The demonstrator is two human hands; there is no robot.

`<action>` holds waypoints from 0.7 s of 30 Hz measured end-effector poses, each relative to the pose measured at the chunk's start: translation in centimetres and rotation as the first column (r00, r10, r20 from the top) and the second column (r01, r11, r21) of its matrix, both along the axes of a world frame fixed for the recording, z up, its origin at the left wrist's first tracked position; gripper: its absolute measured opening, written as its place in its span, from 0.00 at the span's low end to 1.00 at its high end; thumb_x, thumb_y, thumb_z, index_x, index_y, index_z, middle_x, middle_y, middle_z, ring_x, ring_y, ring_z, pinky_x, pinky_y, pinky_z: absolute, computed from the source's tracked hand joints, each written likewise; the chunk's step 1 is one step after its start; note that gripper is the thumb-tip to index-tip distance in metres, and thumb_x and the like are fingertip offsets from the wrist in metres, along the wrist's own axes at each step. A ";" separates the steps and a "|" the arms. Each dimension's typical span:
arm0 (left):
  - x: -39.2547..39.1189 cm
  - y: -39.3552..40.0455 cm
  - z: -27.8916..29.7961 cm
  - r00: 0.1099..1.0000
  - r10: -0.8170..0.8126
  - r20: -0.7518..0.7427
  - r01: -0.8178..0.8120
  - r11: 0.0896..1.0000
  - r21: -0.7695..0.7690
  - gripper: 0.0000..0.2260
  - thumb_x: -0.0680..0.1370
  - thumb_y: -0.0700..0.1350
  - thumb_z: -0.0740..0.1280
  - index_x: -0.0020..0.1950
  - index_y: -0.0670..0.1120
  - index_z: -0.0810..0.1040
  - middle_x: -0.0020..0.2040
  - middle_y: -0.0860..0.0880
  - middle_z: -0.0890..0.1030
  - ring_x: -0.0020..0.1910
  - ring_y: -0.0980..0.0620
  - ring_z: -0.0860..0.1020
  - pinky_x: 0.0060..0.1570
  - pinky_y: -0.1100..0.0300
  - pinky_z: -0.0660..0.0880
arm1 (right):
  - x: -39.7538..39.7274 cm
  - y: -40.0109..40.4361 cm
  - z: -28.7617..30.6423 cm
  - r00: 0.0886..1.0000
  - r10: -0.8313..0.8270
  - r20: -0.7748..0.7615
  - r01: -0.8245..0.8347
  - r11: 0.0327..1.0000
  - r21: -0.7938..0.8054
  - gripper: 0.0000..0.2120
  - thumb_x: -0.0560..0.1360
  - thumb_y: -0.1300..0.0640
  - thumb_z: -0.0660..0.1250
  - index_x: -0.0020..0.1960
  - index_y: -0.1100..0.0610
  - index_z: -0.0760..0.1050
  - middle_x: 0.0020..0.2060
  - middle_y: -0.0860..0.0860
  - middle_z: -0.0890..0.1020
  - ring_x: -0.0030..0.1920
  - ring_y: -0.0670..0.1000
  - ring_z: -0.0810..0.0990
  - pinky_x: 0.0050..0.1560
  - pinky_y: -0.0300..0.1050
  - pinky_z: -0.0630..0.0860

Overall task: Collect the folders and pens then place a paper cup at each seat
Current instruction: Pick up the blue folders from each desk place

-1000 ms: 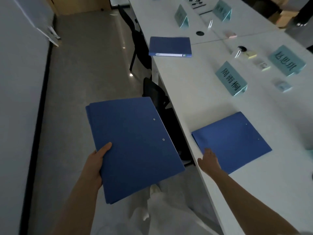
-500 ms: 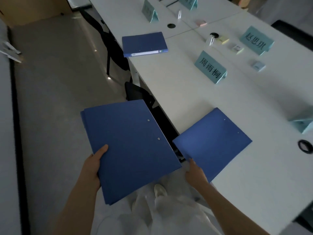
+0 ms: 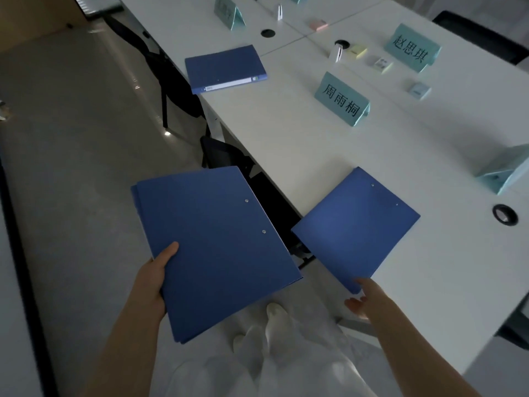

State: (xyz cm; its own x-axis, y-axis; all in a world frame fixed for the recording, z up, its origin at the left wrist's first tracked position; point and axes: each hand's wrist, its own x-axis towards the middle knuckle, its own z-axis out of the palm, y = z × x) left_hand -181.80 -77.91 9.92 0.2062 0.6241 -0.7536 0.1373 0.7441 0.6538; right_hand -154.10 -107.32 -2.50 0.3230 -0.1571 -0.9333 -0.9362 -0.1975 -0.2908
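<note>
The blue folders (image 3: pixel 211 247) look like matt, finely grained card with small shiny metal rivets (image 3: pixel 246 200). The white table (image 3: pixel 300 138) is smooth and matt. The floor (image 3: pixel 86 124) is polished and glossy. The name cards (image 3: pixel 342 100) are matt paper.

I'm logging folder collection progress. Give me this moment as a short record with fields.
left hand: holds blue folder stack over the floor
right hand: at near corner of second folder, which overhangs the table edge
third folder: lies farther along the table, untouched
name cards: standing
paper cups: none visible
</note>
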 end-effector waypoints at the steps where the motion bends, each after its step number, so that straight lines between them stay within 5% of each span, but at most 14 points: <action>1: -0.1 0.1 0.0 1.000 -0.008 -0.003 0.008 1.000 -0.003 0.20 0.74 0.52 0.72 0.64 0.48 0.77 0.57 0.45 0.83 0.54 0.39 0.81 0.50 0.41 0.78 | 0.0 0.1 0.0 0.998 -0.056 -0.009 0.056 0.998 0.043 0.15 0.76 0.62 0.65 0.60 0.59 0.64 0.49 0.57 0.69 0.41 0.57 0.71 0.40 0.48 0.78; 2: -0.1 0.2 0.0 1.000 -0.017 -0.004 0.017 1.000 -0.005 0.20 0.74 0.52 0.72 0.64 0.48 0.78 0.57 0.45 0.83 0.54 0.39 0.81 0.49 0.41 0.78 | 0.0 0.1 -0.2 0.996 -0.089 0.002 0.089 0.994 0.063 0.16 0.76 0.61 0.65 0.61 0.58 0.65 0.50 0.58 0.70 0.41 0.58 0.73 0.39 0.49 0.78; 5: 0.0 0.4 0.1 1.000 -0.030 -0.002 0.030 1.000 -0.005 0.19 0.74 0.52 0.72 0.64 0.48 0.78 0.57 0.45 0.84 0.53 0.40 0.82 0.48 0.43 0.79 | 0.0 0.3 0.1 0.989 -0.148 0.014 0.146 0.983 0.112 0.24 0.77 0.57 0.66 0.71 0.58 0.63 0.62 0.58 0.73 0.58 0.61 0.76 0.62 0.55 0.73; 8: 0.2 0.6 0.2 0.999 -0.039 0.006 0.039 0.999 -0.005 0.19 0.74 0.51 0.72 0.63 0.48 0.78 0.56 0.45 0.84 0.53 0.40 0.82 0.49 0.43 0.79 | 0.2 1.1 1.5 0.980 -0.196 0.017 0.190 0.966 0.177 0.30 0.76 0.50 0.68 0.73 0.56 0.59 0.64 0.58 0.74 0.58 0.60 0.76 0.67 0.56 0.70; 11: 0.2 0.7 0.2 0.999 -0.041 0.010 0.041 0.999 0.000 0.18 0.75 0.51 0.72 0.63 0.48 0.78 0.56 0.45 0.84 0.53 0.40 0.82 0.47 0.44 0.79 | 0.6 2.3 2.4 0.953 -0.299 0.051 0.273 0.920 0.279 0.26 0.78 0.57 0.65 0.73 0.57 0.60 0.66 0.58 0.73 0.60 0.62 0.77 0.58 0.55 0.77; 14: 0.3 0.7 0.3 0.998 -0.055 0.023 0.055 0.998 0.009 0.19 0.74 0.51 0.72 0.63 0.48 0.78 0.56 0.46 0.84 0.52 0.41 0.82 0.45 0.46 0.79 | 1.0 3.1 3.1 0.932 -0.341 0.121 0.280 0.892 0.356 0.21 0.80 0.67 0.54 0.73 0.58 0.62 0.67 0.60 0.73 0.46 0.60 0.80 0.39 0.54 0.82; 17: 0.3 0.8 0.3 0.998 -0.059 0.036 0.059 0.998 0.010 0.19 0.74 0.51 0.72 0.63 0.47 0.78 0.55 0.45 0.84 0.52 0.41 0.82 0.46 0.46 0.79 | 1.2 3.4 4.3 0.898 -0.397 0.192 0.290 0.860 0.420 0.23 0.79 0.71 0.51 0.71 0.56 0.64 0.65 0.60 0.74 0.45 0.61 0.80 0.42 0.53 0.78; 21: -0.3 1.0 0.4 0.997 -0.051 0.063 0.051 0.999 0.002 0.18 0.74 0.52 0.73 0.61 0.47 0.79 0.55 0.45 0.84 0.52 0.41 0.82 0.47 0.45 0.79 | 0.2 3.3 7.1 0.848 -0.523 0.084 0.375 0.705 0.602 0.22 0.80 0.69 0.52 0.71 0.56 0.67 0.62 0.57 0.77 0.49 0.58 0.81 0.31 0.41 0.79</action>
State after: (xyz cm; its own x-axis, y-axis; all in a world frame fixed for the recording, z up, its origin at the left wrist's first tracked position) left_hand -182.07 -76.88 10.35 0.2847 0.6117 -0.7381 0.1332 0.7372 0.6624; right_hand -153.93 -103.98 4.56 0.5646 0.1674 -0.8082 -0.7590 0.4899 -0.4288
